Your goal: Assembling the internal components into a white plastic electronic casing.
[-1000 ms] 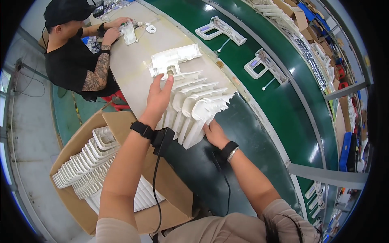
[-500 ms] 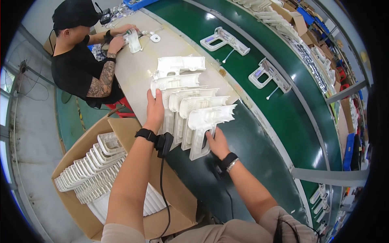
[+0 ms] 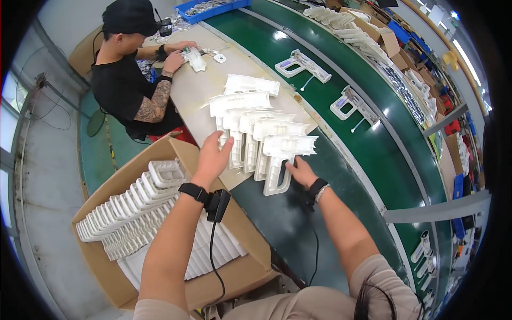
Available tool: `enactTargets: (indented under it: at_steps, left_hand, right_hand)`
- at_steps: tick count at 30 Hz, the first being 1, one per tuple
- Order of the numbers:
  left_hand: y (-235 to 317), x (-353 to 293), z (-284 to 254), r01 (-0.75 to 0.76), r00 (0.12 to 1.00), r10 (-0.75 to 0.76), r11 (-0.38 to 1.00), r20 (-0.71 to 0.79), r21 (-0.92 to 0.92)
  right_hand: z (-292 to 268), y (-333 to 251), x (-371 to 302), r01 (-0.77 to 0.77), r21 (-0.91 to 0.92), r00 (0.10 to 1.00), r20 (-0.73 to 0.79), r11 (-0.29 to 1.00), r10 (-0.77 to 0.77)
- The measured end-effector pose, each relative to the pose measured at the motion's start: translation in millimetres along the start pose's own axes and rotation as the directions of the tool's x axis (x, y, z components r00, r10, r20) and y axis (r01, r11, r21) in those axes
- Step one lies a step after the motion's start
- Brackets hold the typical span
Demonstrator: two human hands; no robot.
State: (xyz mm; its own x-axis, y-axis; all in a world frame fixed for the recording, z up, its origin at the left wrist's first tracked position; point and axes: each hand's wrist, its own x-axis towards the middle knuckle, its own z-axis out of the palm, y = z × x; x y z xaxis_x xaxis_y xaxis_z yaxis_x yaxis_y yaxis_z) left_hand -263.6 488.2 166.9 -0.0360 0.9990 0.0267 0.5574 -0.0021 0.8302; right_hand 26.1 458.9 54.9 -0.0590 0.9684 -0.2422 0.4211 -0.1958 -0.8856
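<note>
Hands apart | left hand, fingers spread, beside shell row, which runs 11-to-5 o'clock | front white shell at right hand's 11 o'clock, barrel 9-to-3 | right nearer, thumb at grip loop, cannot tell if clamped

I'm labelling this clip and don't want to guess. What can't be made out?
- Right hand, head view: partly behind the front white shell; exact grip unclear.
- White shells in the carton, head view: some hidden by the left forearm.
- Co-worker's white part, head view: partly covered by the co-worker's hands; details too small.
- Blue tray, head view: cut off by the top edge.
</note>
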Motion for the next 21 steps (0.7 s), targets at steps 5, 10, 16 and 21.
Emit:
enactTargets:
  at_steps: [5,10,16,21]
  left_hand:
    - [6.6,-87.6,-72.6,-0.143,0.989,0.147,0.983,0.023,-0.111]
    - [-77.1,-164.9,-200.8,0.013,0.993,-0.009,0.999,-0.116,0.032]
    - [-186.9,-245.0,-295.3,0.29,0.94,-0.25,0.944,-0.233,0.159]
    - [-216.1,-290.2,-274.2,0.384,0.92,-0.373,0.92,-0.118,0.085]
  right_hand:
    - [-3.8,3.4,-34.4,-0.106,-0.217,0.981,-0.182,0.97,0.066]
    - [-15.0,-0.2,-84.1,-0.03,-0.291,0.982,-0.189,0.956,-0.027]
    - [-1.6,-153.9,-100.2,0.149,-0.058,0.953,-0.258,0.987,-0.16]
    - [78.0,-256.0,-136.0,0.287,-0.029,0.94,0.2,0.958,-0.275]
